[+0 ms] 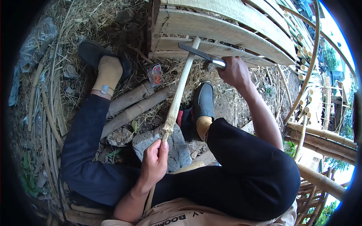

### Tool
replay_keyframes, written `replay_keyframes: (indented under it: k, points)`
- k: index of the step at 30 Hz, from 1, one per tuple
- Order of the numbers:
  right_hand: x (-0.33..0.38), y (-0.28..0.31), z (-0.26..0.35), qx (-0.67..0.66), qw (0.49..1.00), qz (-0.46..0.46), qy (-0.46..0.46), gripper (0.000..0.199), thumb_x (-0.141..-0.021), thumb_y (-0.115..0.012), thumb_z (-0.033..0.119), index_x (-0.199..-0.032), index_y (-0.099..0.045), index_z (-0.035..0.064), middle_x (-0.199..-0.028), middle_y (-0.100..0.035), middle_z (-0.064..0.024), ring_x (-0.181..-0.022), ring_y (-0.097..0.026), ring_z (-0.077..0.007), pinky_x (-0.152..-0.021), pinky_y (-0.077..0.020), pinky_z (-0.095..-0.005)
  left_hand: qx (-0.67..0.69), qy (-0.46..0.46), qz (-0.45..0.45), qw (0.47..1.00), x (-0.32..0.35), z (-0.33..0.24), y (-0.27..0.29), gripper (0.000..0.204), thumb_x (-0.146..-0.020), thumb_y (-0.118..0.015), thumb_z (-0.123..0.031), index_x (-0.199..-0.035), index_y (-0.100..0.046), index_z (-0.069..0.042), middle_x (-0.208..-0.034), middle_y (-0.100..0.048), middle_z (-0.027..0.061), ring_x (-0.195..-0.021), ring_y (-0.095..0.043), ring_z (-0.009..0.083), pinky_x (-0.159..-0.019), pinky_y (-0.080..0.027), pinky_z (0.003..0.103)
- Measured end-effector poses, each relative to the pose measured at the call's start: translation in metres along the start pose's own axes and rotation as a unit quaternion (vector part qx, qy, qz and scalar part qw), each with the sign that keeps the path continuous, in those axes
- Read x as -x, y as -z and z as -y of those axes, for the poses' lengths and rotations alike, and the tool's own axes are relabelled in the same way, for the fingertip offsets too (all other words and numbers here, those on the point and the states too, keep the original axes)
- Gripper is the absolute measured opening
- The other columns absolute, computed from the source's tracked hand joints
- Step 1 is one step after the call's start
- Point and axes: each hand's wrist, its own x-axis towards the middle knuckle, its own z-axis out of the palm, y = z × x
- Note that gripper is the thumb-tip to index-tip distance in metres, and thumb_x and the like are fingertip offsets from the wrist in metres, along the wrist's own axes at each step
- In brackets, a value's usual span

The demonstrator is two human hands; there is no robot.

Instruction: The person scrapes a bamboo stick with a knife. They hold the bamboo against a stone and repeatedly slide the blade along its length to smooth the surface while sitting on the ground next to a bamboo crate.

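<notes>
My left hand (155,160) is closed around the lower part of a long, pale bamboo stick (180,88), just below a rough, frayed knot. The stick slants up and away from me, its far end close to the wooden slats. In my right hand (236,73) is a knife (204,56), held by its handle, which my fingers mostly cover. Its dark blade points left and lies across the stick near the far end; whether the edge bites into the bamboo I cannot tell. Below the knot, the stick's near end runs behind my left hand toward my body.
A slatted wooden crate (205,23) stands ahead. Between my legs lie a grey stone block (177,150) and thick bamboo poles (137,109). Straw, clear plastic (37,41) and thin strips litter the left ground. Stacked bamboo (301,56) and a bamboo rail (320,179) are at right.
</notes>
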Motion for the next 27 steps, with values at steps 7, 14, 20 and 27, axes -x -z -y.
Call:
replay_keyframes:
  k: [7, 14, 20, 27]
  points:
    - [-0.006, -0.01, -0.014, -0.019, 0.999, 0.012, -0.04, 0.024, -0.075, -0.068, 0.016, -0.095, -0.076, 0.0043, -0.081, -0.071, -0.0246, -0.078, -0.071, -0.0422, -0.075, -0.0581, -0.0493, 0.027, 0.038, -0.015, 0.999, 0.001, -0.008, -0.003, 0.034, -0.108, -0.049, -0.019, -0.078, -0.047, -0.004, -0.063, -0.038, -0.0033, -0.058, -0.033, 0.0044, -0.051, -0.029, 0.028]
    - [-0.009, -0.003, -0.009, -0.011, 0.998, 0.025, -0.049, 0.023, -0.074, -0.066, 0.016, -0.092, -0.076, 0.0042, -0.079, -0.07, -0.0252, -0.077, -0.07, -0.0427, -0.075, -0.0572, -0.0499, 0.02, 0.018, -0.018, 0.999, -0.003, -0.007, -0.003, 0.034, -0.108, -0.049, -0.018, -0.078, -0.047, -0.003, -0.062, -0.038, -0.0026, -0.057, -0.033, 0.0048, -0.05, -0.029, 0.029]
    - [0.001, 0.0, -0.002, -0.005, 1.0, 0.009, -0.021, 0.021, -0.075, -0.066, 0.016, -0.087, -0.074, 0.002, -0.075, -0.07, -0.0252, -0.074, -0.07, -0.0429, -0.072, -0.0579, -0.0494, -0.011, 0.024, -0.021, 0.999, -0.003, -0.008, -0.002, 0.032, -0.107, -0.049, -0.016, -0.078, -0.048, -0.002, -0.06, -0.04, 0.0003, -0.056, -0.035, 0.007, -0.05, -0.031, 0.031]
    - [0.003, 0.0, -0.002, -0.011, 1.0, 0.004, -0.016, 0.019, -0.074, -0.067, 0.016, -0.084, -0.073, 0.0018, -0.074, -0.069, -0.0253, -0.071, -0.07, -0.0422, -0.071, -0.0578, -0.0489, 0.005, 0.026, -0.013, 1.0, -0.002, -0.009, -0.004, 0.031, -0.108, -0.048, -0.017, -0.081, -0.05, -0.001, -0.061, -0.04, 0.0003, -0.056, -0.036, 0.0072, -0.051, -0.032, 0.03]
